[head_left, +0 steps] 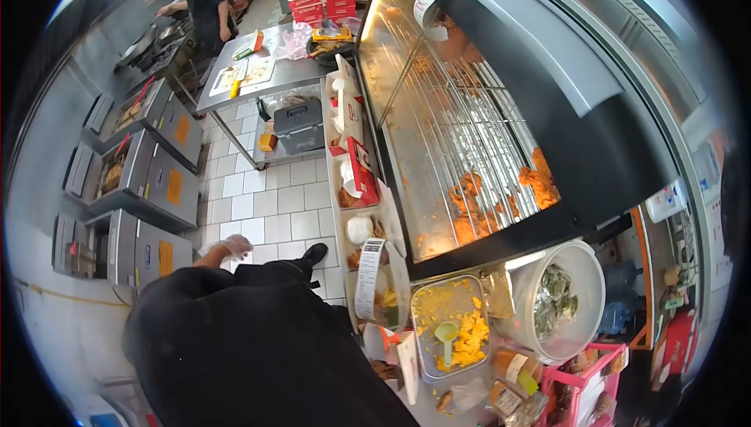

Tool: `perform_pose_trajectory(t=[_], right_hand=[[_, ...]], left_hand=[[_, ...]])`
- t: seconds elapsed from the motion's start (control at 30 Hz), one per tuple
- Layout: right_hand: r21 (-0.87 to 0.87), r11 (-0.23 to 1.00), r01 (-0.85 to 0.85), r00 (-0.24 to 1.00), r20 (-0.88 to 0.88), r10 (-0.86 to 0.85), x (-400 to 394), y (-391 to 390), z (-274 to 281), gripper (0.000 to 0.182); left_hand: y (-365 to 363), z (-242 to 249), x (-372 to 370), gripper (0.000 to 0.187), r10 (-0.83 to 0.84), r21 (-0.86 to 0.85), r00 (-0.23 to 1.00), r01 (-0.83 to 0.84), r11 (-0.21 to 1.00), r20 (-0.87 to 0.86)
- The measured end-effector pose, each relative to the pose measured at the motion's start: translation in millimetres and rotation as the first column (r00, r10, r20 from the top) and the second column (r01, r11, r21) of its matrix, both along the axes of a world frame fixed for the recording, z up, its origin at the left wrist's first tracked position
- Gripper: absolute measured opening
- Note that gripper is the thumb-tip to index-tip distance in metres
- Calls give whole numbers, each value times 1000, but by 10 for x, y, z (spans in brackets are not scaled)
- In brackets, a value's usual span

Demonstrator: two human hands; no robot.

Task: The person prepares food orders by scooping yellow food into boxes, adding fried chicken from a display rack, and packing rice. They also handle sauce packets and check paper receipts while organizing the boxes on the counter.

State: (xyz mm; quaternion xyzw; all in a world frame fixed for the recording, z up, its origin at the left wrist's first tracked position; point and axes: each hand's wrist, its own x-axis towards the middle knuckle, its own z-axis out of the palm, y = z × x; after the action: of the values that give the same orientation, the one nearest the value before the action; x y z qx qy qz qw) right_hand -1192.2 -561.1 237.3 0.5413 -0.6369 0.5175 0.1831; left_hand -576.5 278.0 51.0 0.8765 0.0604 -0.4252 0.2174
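Observation:
My left hand point(236, 248), in a loose clear plastic glove, hangs out over the tiled floor beside my black clothing. Its fingers look loosely apart, and I see nothing in them. My right hand is not in view. Along the counter to my right runs a row of open food boxes point(361, 177) with white wrapped items and fried pieces in them. A printed receipt point(369, 278) lies across the nearest one. Close by sits a clear tub point(416, 349) with yellow crumbly food and a green scoop point(446, 333).
A lit glass warming case point(469, 138) holds fried chicken point(538, 181) on wire racks. Near me are a round clear bucket point(591, 294) and a pink basket point(579, 376). Fryers point(160, 173) line the left; a steel table point(270, 40) and a co-worker point(207, 8) are farther back.

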Motion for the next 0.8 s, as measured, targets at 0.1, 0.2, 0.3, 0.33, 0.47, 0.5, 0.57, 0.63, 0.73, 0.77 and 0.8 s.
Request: perform_pose_trajectory(t=[0.1, 0.2, 0.3, 0.33, 0.47, 0.5, 0.57, 0.63, 0.73, 0.77, 0.8], right_hand=[[-104, 993, -49, 999, -23, 47, 205, 545, 462, 44], [-197, 974, -111, 993, -57, 101, 563, 1305, 909, 43], [-201, 954, -223, 974, -84, 210, 1160, 2188, 1109, 42], [-183, 943, -277, 960, -89, 265, 1418, 2495, 1106, 42], [39, 785, -618, 777, 183, 602, 2996, 3732, 883, 23], [132, 727, -673, 736, 215, 642, 3386, 4011, 747, 22], [349, 516, -783, 611, 274, 742, 4268, 4742, 414, 26], [465, 173, -868, 461, 626, 629, 5111, 5398, 96, 26], [408, -251, -878, 320, 890, 326, 6058, 5942, -576, 27], [383, -314, -869, 288, 906, 310, 6341, 6135, -654, 27], [358, -375, -855, 258, 921, 291, 6623, 6329, -733, 27]], left_hand=[[65, -14, 261, 36, 3, -19, 1000, -3, 1000, 5], [222, -432, 667, 34, -238, -48, 963, 246, 968, 129], [181, -157, 1069, 34, -188, -180, 951, 235, 955, 247], [81, -16, 1185, 35, 47, -307, 973, 25, 951, 224], [218, 83, 2049, 33, 38, -439, 954, 100, 893, 297], [218, 227, 2129, 32, 94, -503, 954, 65, 862, 284], [206, 607, 2317, 30, 139, -593, 959, 35, 805, 245], [309, 651, 2534, 31, 156, -696, 965, 34, 718, 209], [416, 657, 2733, 32, 194, -794, 977, -44, 606, 94], [452, 666, 2779, 32, 170, -792, 981, -33, 610, 91], [487, 675, 2812, 32, 181, -819, 983, -70, 569, 42]])
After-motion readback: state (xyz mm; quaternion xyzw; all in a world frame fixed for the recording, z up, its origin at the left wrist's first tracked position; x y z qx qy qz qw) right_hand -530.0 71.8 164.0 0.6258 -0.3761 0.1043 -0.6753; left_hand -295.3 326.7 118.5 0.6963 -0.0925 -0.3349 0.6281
